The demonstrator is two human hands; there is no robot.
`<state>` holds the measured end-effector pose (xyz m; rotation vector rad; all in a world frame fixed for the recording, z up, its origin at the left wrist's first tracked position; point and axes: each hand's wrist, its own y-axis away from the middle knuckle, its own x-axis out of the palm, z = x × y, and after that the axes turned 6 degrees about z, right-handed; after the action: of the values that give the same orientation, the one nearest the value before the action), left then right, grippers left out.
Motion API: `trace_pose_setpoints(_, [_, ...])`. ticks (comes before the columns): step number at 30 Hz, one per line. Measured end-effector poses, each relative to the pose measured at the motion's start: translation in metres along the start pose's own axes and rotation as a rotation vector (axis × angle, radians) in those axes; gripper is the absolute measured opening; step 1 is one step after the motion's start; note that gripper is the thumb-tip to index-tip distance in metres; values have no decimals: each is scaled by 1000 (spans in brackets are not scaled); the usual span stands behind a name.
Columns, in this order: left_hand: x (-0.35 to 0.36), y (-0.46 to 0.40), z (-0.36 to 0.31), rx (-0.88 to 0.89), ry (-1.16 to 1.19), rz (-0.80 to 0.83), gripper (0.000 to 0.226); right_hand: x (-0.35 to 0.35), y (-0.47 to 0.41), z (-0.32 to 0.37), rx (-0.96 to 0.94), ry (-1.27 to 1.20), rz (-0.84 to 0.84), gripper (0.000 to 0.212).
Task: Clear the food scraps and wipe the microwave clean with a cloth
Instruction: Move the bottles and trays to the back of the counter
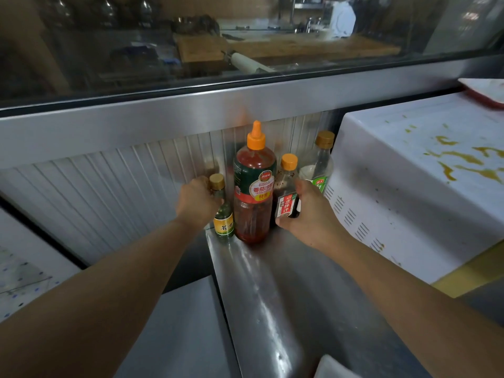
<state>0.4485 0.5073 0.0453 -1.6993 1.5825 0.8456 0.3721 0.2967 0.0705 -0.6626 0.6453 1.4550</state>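
The white microwave (pixel 403 192) stands at the right, its top smeared with yellow-brown sauce stains (pixel 463 159) and its vented side speckled with dirt. To its left a row of bottles lines the steel counter's back wall. My left hand (pixel 197 201) grips a small green bottle (pixel 223 219) with a gold cap. My right hand (pixel 308 211) holds a dark sauce bottle (pixel 286 192) with an orange cap. Between them stands a tall red ketchup bottle (pixel 255 186). No cloth is in view.
A clear bottle with a gold cap (pixel 323 159) stands against the microwave's left side. A red-rimmed tray (pixel 485 91) lies on the microwave's far right. The steel counter (pixel 272 296) runs toward me. A glass partition (pixel 191 50) spans the back.
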Motion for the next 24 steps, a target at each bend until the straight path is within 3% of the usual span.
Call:
trace_pose_setpoints(5, [-5, 24, 0, -125, -64, 205, 49, 3, 14, -3, 7, 102, 60, 73])
trace_pose_setpoints(9, [-5, 54, -7, -157, -149, 328, 60, 5, 31, -6, 31, 228, 143, 80])
trace_pose_setpoints(16, [2, 111, -19, -86, -375, 427, 57, 1, 78, -10, 33, 412, 247, 89])
trace_pose_setpoints(24, [24, 173, -38, 18, -355, 535, 60, -20, 145, -20, 102, 381, 278, 87])
